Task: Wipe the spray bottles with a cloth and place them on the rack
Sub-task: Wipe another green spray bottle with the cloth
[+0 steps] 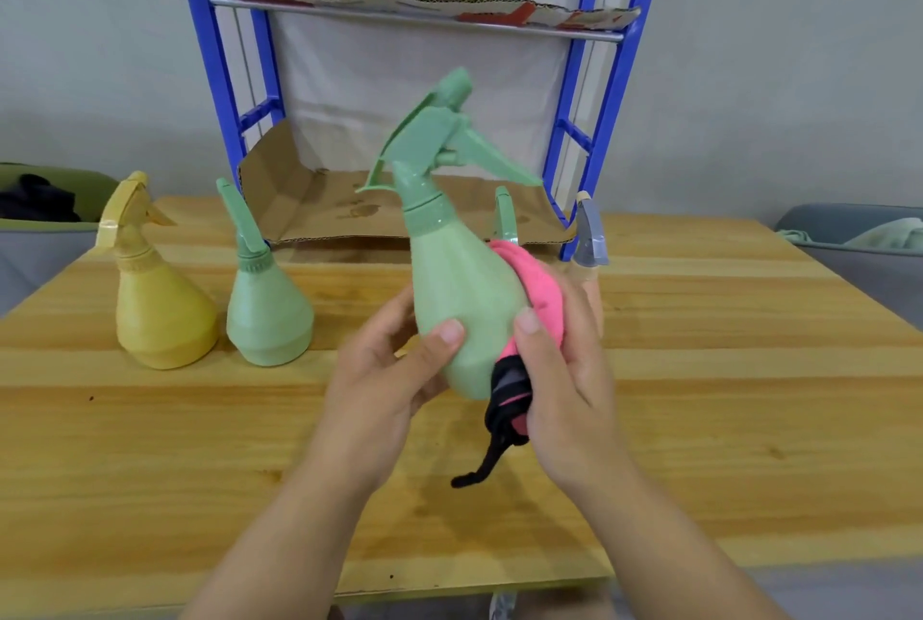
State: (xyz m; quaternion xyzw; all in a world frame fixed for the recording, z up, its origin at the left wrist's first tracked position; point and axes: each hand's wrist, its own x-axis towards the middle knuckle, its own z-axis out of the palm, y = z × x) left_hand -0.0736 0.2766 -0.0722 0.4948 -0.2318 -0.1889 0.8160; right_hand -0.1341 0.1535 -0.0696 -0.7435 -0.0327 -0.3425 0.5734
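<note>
You hold the pale green plastic spray bottle (459,290) tilted above the wooden table (724,370), just in front of the blue-framed rack (609,70).

Your left hand (384,379) curls round its base, and your right hand (564,370) clasps the pink cloth with black trim (539,290) against its side. The yellow spray bottle (160,315) and second green bottle (267,310) stand to the left. Bare wood runs to the right and near edges.

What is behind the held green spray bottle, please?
A green sprayer head and a grey sprayer head show; their bodies mostly hide behind the bottle, pink cloth and right hand.
</note>
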